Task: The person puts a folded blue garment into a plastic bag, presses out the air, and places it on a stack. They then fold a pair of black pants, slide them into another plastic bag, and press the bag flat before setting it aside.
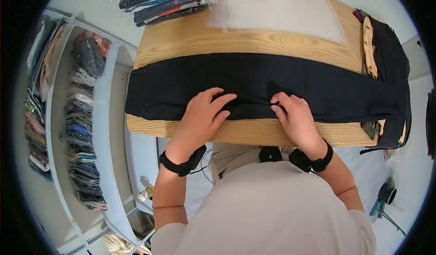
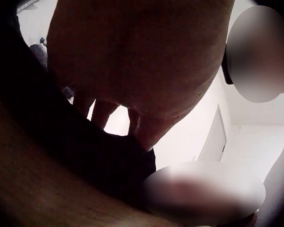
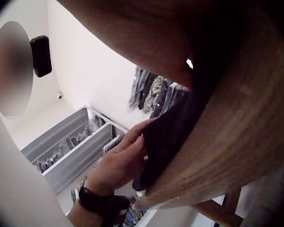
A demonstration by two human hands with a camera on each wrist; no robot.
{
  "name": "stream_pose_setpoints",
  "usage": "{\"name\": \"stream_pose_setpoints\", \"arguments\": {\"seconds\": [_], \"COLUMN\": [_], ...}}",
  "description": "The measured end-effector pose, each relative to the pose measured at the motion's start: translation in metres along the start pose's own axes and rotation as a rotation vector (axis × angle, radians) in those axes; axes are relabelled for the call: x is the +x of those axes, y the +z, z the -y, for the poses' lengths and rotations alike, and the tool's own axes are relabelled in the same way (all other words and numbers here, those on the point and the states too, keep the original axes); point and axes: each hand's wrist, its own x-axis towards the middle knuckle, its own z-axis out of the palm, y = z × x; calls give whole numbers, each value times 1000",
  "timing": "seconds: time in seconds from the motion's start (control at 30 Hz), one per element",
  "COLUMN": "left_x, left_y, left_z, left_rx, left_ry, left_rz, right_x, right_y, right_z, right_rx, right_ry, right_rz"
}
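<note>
A long black garment (image 1: 254,73) lies flat across the wooden table, its near edge close to the table's front. On its near half rests my left hand (image 1: 202,116), fingers spread and slightly bent on the cloth. To the right of it, my right hand (image 1: 295,118) pinches a small fold of the cloth between thumb and fingers. In the left wrist view the left hand (image 2: 137,61) is dark, with its fingertips on the black cloth (image 2: 85,146). The right wrist view shows the left hand (image 3: 123,165) beside the cloth (image 3: 170,137).
Clear plastic sheets (image 1: 281,9) lie at the table's back, beside a stack of bagged clothes (image 1: 165,2). More garments (image 1: 393,50) hang over the right end. Shelves (image 1: 104,141) with packed clothes stand at the left. The wooden tabletop (image 1: 181,37) shows behind the garment.
</note>
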Motion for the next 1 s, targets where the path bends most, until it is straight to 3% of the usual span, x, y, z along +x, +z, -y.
{"name": "stream_pose_setpoints", "arguments": {"seconds": [0.13,0.2,0.57,0.7,0.77,0.8,0.83,0.9,1.0], "left_x": [10,18,34,35,31,28,22,7,-16], "left_y": [-7,-8,13,13,10,6,1,-12,-26], "left_z": [6,10,10,10,8,8,8,10,24], "left_rx": [2,-102,-85,-74,-141,-207,-203,-36,128], "left_ry": [-29,-132,-319,-356,-387,-423,-426,-397,-324], "left_rz": [79,195,185,190,174,146,147,-33,12], "right_x": [0,-1,1,20,28,31,33,35,34], "right_y": [-1,0,6,18,26,30,30,27,28], "right_z": [1,-2,7,31,35,32,31,28,28], "right_rx": [8,-2,-57,-115,-119,-121,-116,-113,-113], "right_ry": [5,8,6,-9,64,57,55,57,60], "right_rz": [4,7,-63,-7,180,154,155,158,152]}}
